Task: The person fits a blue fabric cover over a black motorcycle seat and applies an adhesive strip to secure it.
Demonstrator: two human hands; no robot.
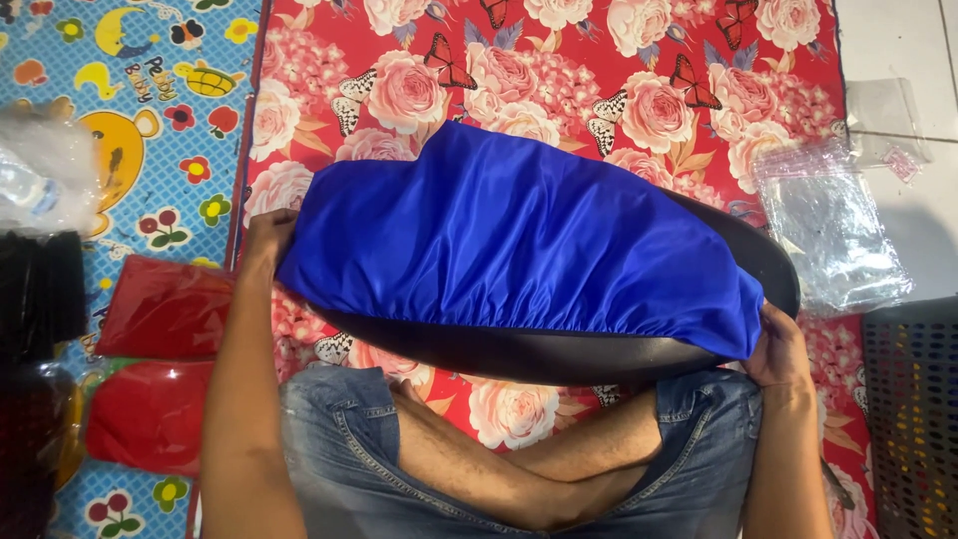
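- A single head-worn camera looks steeply down, close over the sitter's crossed legs (529, 469).
- It faces the floral mat (599, 80) ahead on the floor.

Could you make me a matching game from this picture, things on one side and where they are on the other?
Things:
1. blue cover
2. red packets
3. clear bags
4. left hand

Places:
A. on the white floor, right of the floral mat
B. stretched over the black seat
C. gripping the cover's left end
D. on the cartoon mat, left of the person's knee

Pairs: 1-B, 2-D, 3-A, 4-C
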